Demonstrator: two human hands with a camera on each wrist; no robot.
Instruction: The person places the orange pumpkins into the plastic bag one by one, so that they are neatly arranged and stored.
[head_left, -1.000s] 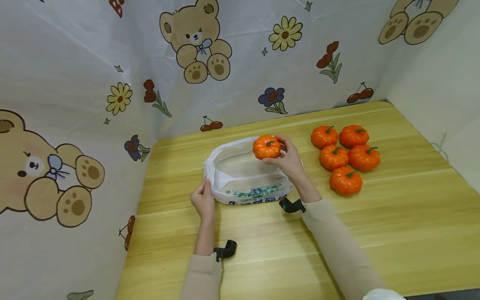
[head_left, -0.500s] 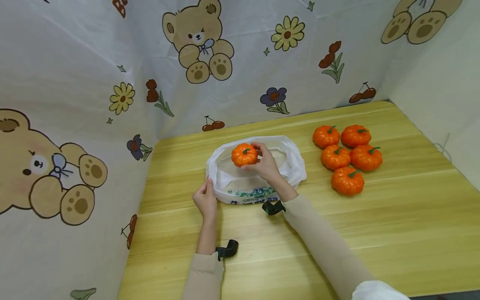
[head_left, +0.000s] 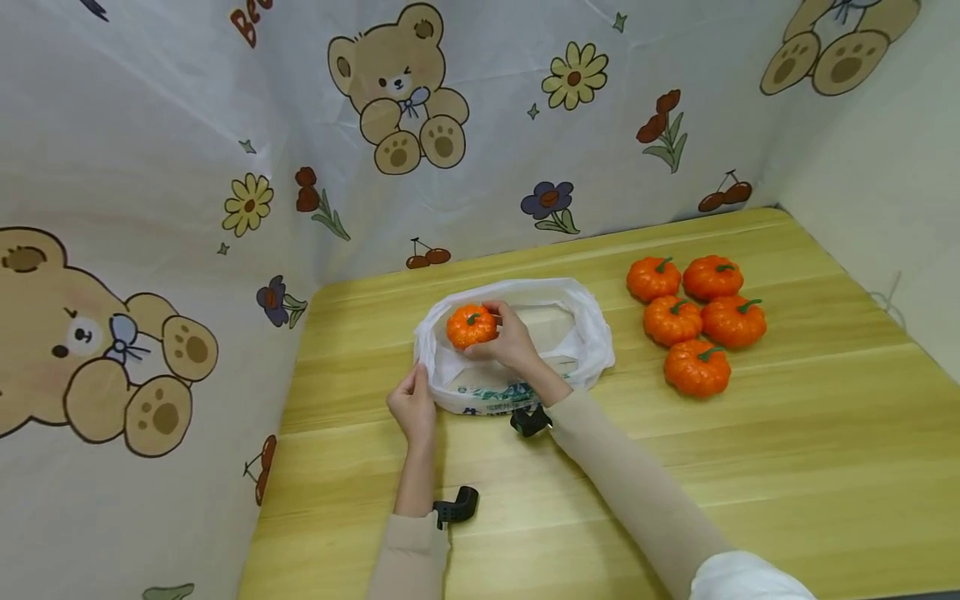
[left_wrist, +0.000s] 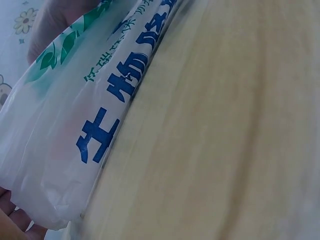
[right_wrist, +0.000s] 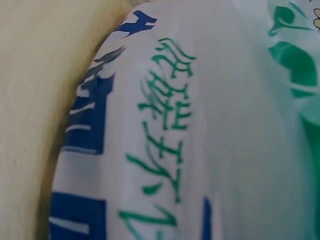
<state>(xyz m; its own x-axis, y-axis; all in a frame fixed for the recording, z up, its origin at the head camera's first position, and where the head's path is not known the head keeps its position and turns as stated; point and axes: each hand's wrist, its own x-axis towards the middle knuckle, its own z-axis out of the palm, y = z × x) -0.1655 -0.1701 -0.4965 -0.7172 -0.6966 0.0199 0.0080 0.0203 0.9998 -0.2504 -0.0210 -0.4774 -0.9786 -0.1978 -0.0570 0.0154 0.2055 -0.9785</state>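
A white plastic bag [head_left: 592,337] with green and blue print lies on the table, its mouth spread wide. My left hand [head_left: 414,408] pinches the bag's rim at the left front corner. Over the left part of the opening, my right hand [head_left: 513,340] holds a small orange pumpkin [head_left: 471,327] with a green stem, fingers and thumb on its right side. In the left wrist view, the fingers [left_wrist: 17,217] show at the bag's lower edge. The right wrist view is filled mostly by the printed bag side [right_wrist: 225,125], and the right hand is hidden there.
Several more orange pumpkins [head_left: 697,368] sit grouped on the wooden table [head_left: 787,467] to the right of the bag. A bear-print cloth [head_left: 480,200] hangs behind and left of the table, and a pale wall [head_left: 885,217] stands at the right.
My right hand has carried the pumpkin leftward and slightly lower, from the bag's back right rim to over its left part. My left hand keeps its hold on the rim.
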